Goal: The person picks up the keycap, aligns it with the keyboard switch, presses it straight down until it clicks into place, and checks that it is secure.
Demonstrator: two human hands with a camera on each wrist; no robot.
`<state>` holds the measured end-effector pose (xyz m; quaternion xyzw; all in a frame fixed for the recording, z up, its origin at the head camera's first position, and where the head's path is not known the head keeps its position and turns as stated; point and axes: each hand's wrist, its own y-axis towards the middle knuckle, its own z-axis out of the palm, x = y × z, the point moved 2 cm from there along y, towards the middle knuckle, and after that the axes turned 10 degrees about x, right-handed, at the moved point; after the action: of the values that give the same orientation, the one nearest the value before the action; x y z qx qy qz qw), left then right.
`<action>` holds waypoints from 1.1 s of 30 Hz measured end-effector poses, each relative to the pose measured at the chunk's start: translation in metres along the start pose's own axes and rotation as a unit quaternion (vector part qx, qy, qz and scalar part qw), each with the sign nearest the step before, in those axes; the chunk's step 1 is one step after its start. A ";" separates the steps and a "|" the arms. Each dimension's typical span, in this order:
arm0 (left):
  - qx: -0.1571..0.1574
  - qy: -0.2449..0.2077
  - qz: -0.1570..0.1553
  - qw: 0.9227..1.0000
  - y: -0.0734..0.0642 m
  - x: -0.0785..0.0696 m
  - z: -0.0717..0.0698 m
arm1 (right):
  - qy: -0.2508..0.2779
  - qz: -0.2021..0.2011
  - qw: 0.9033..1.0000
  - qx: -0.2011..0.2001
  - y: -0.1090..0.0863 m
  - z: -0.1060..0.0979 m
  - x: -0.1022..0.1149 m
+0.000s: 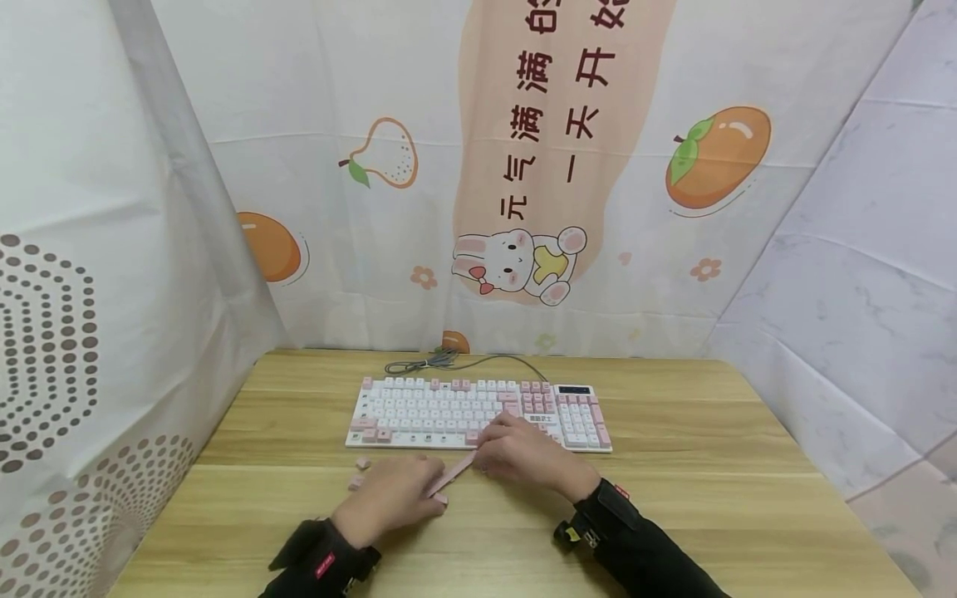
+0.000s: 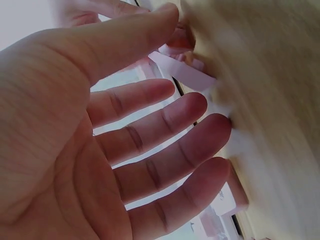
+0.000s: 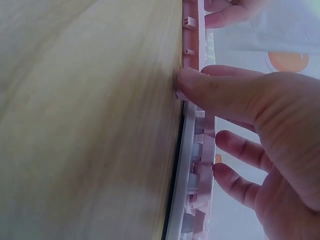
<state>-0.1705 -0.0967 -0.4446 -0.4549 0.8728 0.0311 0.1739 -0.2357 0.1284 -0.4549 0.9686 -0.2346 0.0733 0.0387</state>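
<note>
Between six and seven o'clock of the keyboard [image 1: 419, 413], just off its front edge, a long pink keycap [image 1: 453, 474] is held at a slant over the table [image 1: 673, 498] — ends toward two and eight o'clock. Its two-o'clock end is pinched by the right hand [image 1: 519, 448], thumb pressed to it; stubs on its inner side are shown in the right wrist view. At the eight-o'clock end the left hand [image 1: 392, 492] is placed, fingers loosely extended, no grasp seen; whether the keycap is touched by it cannot be told. Two small keycaps [image 1: 362, 463] are left at ten o'clock of that hand, and another small piece [image 1: 441, 498] is seen by its thumb, at three o'clock.

Likely risks: the long keycap could be twisted or dropped, as it seems firmly gripped at one end only. Its stubs could be bent if pressed down askew. Small pieces could be swept away by the left hand — they lie very close. Nearby keys could be knocked by the right fingers.
</note>
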 end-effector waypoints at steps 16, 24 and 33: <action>0.001 -0.019 -0.023 1.000 -0.002 0.013 -0.006 | 0.008 0.013 1.000 0.011 0.000 0.003 -0.001; -0.026 -0.010 -0.030 0.999 -0.004 0.023 -0.010 | 0.017 0.039 0.998 0.036 0.000 0.002 0.000; -0.067 0.006 -0.063 0.996 0.001 0.037 -0.010 | -0.006 0.031 0.999 0.024 0.000 0.003 0.001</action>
<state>-0.1932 -0.1274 -0.4476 -0.5200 0.8392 0.0759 0.1396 -0.2345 0.1275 -0.4577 0.9620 -0.2628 0.0738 0.0118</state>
